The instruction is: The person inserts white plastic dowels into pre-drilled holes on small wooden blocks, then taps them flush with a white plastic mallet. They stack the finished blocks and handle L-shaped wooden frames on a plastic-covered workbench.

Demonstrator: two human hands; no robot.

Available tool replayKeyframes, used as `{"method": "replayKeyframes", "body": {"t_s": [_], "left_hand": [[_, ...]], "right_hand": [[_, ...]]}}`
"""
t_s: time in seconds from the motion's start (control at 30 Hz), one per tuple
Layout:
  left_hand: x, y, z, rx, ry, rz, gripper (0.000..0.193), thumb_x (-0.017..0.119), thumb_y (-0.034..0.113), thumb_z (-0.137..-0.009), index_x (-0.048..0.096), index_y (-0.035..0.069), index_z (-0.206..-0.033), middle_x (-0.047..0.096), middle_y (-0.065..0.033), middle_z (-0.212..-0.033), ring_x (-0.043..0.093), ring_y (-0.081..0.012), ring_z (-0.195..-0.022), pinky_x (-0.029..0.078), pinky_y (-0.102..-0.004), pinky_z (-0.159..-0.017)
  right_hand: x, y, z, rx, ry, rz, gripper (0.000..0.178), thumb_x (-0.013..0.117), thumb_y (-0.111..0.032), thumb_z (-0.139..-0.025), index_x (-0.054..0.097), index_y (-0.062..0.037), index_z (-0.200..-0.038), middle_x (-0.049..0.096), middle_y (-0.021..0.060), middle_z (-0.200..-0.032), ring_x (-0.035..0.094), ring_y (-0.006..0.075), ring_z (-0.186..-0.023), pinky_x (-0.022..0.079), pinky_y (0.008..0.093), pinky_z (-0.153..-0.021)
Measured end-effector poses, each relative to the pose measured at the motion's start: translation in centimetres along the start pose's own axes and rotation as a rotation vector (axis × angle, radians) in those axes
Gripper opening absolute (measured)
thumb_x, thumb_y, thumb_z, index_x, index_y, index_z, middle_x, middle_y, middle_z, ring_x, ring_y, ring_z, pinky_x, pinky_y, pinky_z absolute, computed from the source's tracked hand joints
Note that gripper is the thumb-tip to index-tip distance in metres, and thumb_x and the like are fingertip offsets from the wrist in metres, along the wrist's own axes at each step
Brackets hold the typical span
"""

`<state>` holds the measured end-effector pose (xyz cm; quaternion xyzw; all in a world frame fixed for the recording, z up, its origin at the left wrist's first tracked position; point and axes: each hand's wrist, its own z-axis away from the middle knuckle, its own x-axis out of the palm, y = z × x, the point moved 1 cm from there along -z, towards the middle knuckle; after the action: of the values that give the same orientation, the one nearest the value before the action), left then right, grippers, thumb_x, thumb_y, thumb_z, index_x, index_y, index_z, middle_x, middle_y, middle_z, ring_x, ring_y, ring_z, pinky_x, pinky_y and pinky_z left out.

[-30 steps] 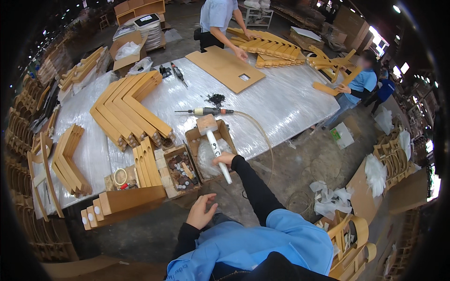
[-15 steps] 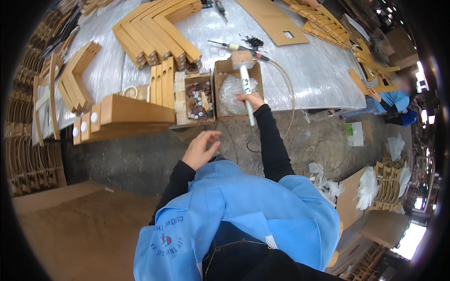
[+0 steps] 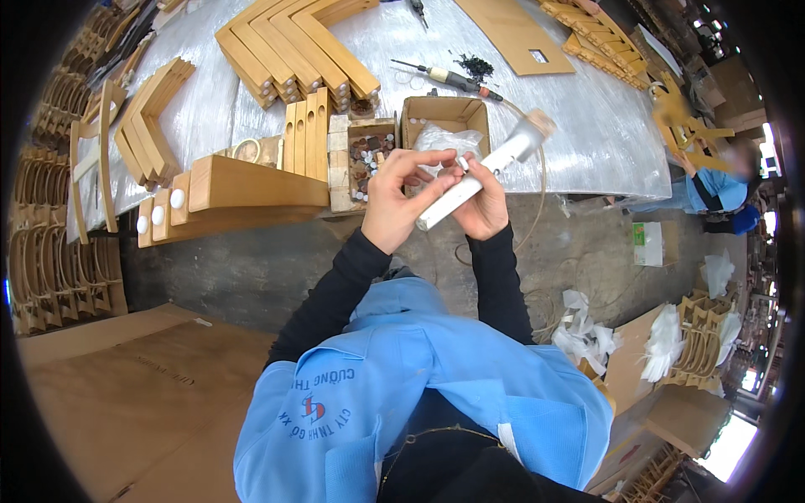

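Note:
My right hand grips a mallet by its white handle, which lies tilted in front of me. The mallet's head is blurred at the upper right end. My left hand meets the right one, its fingers closed in a pinch by the handle. A small white piece shows between the fingertips of both hands; its kind is too small to tell. Just beyond stands a cardboard box with a clear plastic bag in it. Left of it, a box holds many small round pieces.
Wooden legs, some with white round pads on their ends, jut over the table's near edge. Angled wooden parts and a corded power screwdriver lie on the plastic-covered table. Another person works at the far right.
The mallet has swung from upright to tilted, its head now to the right. My left hand has risen to meet the right, and a small white piece has appeared between the fingertips.

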<state>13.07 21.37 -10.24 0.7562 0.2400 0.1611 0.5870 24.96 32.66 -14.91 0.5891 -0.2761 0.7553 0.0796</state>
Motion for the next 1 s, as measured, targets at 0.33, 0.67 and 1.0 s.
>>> {"method": "replayKeyframes", "body": {"t_s": [0.33,0.67,1.0], "left_hand": [[-3.0,5.0,1.0,0.418,0.136,-0.241,0.036,0.087,0.001,-0.067,0.076,0.005,-0.101,0.069,-0.0089,-0.096,0.067,-0.0183,-0.086,0.055,-0.0297,-0.074],[-6.4,6.4,3.4,0.475,0.240,-0.388,0.035,0.087,0.001,-0.063,0.079,0.007,-0.096,0.074,-0.0067,-0.094,0.065,-0.0185,-0.083,0.052,-0.0290,-0.073],[-8.8,9.7,5.0,0.310,0.272,-0.355,0.030,0.080,-0.005,-0.072,0.074,0.001,-0.101,0.072,-0.0122,-0.101,0.067,-0.0193,-0.089,0.053,-0.0304,-0.078]], "right_hand": [[5.7,3.2,0.8,0.218,-0.345,-0.252,0.013,0.068,-0.014,-0.090,0.062,-0.0066,-0.099,0.057,0.0089,-0.099,0.057,0.0169,-0.097,0.052,0.0327,-0.086],[7.0,7.2,-0.2,0.285,-0.443,-0.105,0.014,0.069,-0.016,-0.090,0.057,-0.0123,-0.097,0.058,0.0040,-0.101,0.062,0.0169,-0.095,0.056,0.0337,-0.084],[9.0,7.5,-1.0,0.333,-0.511,0.217,0.036,0.076,-0.018,-0.084,0.058,-0.0080,-0.113,0.057,0.0058,-0.108,0.057,0.0151,-0.100,0.052,0.0305,-0.084]]}}
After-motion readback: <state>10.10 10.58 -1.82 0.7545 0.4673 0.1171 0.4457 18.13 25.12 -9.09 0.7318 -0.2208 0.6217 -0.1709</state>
